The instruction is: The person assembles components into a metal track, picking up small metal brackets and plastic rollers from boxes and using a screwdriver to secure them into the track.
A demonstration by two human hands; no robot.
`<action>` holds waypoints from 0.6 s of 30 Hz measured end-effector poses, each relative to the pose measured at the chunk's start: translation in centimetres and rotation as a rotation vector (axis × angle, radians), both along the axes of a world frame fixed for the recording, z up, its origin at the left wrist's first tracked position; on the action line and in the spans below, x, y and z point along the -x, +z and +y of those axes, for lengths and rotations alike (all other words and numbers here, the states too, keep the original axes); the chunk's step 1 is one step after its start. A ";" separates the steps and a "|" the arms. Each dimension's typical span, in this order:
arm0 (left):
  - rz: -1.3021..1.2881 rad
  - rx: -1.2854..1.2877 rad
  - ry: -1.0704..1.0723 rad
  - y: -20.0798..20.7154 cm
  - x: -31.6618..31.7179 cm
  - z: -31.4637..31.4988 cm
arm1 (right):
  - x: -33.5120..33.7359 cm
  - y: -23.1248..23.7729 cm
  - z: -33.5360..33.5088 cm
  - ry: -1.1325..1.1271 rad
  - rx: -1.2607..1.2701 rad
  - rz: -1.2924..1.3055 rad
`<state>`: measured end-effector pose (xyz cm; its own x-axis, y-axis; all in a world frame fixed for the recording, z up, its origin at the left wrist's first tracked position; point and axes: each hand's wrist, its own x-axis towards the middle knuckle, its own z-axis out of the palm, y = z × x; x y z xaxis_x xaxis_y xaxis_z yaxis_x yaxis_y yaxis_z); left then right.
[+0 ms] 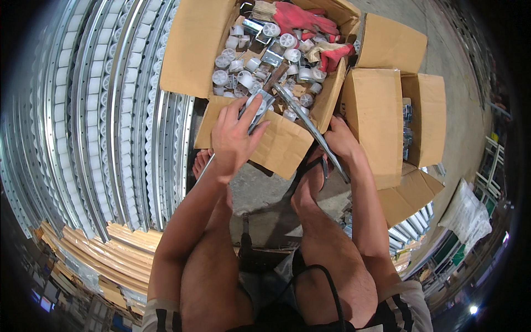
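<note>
My left hand (235,130) is closed on a small silver metal bracket (261,108), at the near edge of an open cardboard box (282,146). White plastic rollers (243,79) and metal pieces fill the box. A long silver bar (310,127) slants from the box toward me, with a rusty brown piece (276,74) at its upper end. Close beside the bar, at the box's near right corner, is my right hand (343,141). Its fingers curl out of sight, so what they grip is hidden. Red and cream gloves (301,19) lie in the box's far part.
Metal roller tracks (113,110) with white rollers are stacked at the left. A second open cardboard box (376,124) with metal parts stands at the right. Beyond it lies a clear plastic bag (467,216). My feet (310,180) are on the concrete floor close to the box.
</note>
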<state>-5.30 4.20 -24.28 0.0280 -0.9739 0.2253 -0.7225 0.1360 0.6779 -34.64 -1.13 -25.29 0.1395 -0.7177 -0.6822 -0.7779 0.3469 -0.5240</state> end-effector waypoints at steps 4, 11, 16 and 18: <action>-0.046 -0.046 -0.007 0.3 -0.4 0.3 | -2.2 3.7 0.8 0.018 0.243 0.071; -0.051 -0.063 -0.012 0.3 -0.4 0.2 | -4.0 10.2 2.6 0.052 0.567 0.339; -0.041 -0.049 -0.009 0.4 -0.5 0.2 | -4.2 15.6 1.1 0.115 0.721 0.016; -0.041 -0.054 -0.007 0.5 -0.5 0.1 | -5.6 18.3 0.7 0.068 0.570 -0.027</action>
